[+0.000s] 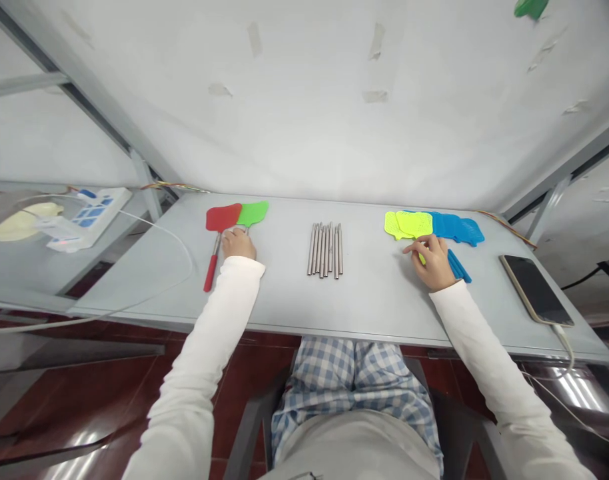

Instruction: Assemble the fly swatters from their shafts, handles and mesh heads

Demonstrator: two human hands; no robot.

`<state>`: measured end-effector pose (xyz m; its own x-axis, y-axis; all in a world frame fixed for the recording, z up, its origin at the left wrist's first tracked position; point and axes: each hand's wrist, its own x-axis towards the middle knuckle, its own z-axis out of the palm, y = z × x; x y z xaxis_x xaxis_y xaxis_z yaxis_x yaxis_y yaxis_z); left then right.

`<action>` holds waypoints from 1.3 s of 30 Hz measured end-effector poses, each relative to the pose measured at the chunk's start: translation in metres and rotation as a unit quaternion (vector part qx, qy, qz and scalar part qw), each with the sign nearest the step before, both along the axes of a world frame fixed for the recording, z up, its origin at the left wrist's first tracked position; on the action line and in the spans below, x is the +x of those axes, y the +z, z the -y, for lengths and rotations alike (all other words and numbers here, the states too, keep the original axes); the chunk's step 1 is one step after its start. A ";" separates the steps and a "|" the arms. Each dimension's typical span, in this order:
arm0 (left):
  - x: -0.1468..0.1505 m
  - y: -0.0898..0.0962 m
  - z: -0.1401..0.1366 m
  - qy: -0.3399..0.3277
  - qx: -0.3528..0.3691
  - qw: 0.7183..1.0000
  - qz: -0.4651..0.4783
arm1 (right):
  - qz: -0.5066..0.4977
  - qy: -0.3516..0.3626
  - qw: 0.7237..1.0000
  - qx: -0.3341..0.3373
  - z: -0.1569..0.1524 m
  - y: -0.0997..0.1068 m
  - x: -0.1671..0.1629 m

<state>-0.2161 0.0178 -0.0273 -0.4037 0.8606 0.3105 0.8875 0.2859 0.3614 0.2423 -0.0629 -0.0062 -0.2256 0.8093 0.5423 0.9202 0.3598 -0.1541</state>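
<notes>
Reaching across a grey desk (284, 307), spreading both arms wide in white sleeves (234, 300) and turning palms down. Bending the left hand (239, 245) over the spot just below a green paddle (254, 213), beside a red paddle (224, 218) with its red handle (211, 273); tucking those fingers out of sight, making a grip impossible to tell. Arching the right hand (434, 265) just below overlapping yellow paddles (414, 225) and next to blue handles (462, 270) and blue paddles (459, 227); pointing one finger toward the middle, half-curling others around or over a yellow piece (422, 259), showing no certain hold. Probably handling as light, thin and bendy at the paddles, firmer at the handles; apparently offering the best hold there. Framing slim metal tubes (326, 250) between both hands, touching none; likely proving stiff, slick and prone to rolling, best being pinched mid-length.
</notes>
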 end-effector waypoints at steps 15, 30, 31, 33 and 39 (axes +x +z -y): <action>0.122 0.049 0.063 -0.502 0.129 0.844 -0.135 | -0.439 0.163 0.856 -0.216 0.003 0.033 -0.055; 0.158 0.062 0.068 -0.453 0.117 0.876 -0.116 | -0.538 0.132 0.818 -0.156 0.013 0.060 -0.057; 0.160 0.063 0.069 -0.449 0.121 0.878 -0.117 | -0.529 0.129 0.827 -0.141 0.013 0.060 -0.057; 0.161 0.064 0.070 -0.447 0.126 0.878 -0.116 | -0.508 0.120 0.845 -0.114 0.014 0.060 -0.054; 0.142 0.060 0.066 -0.417 0.165 0.888 -0.103 | -0.517 0.064 0.853 -0.031 0.014 0.069 -0.014</action>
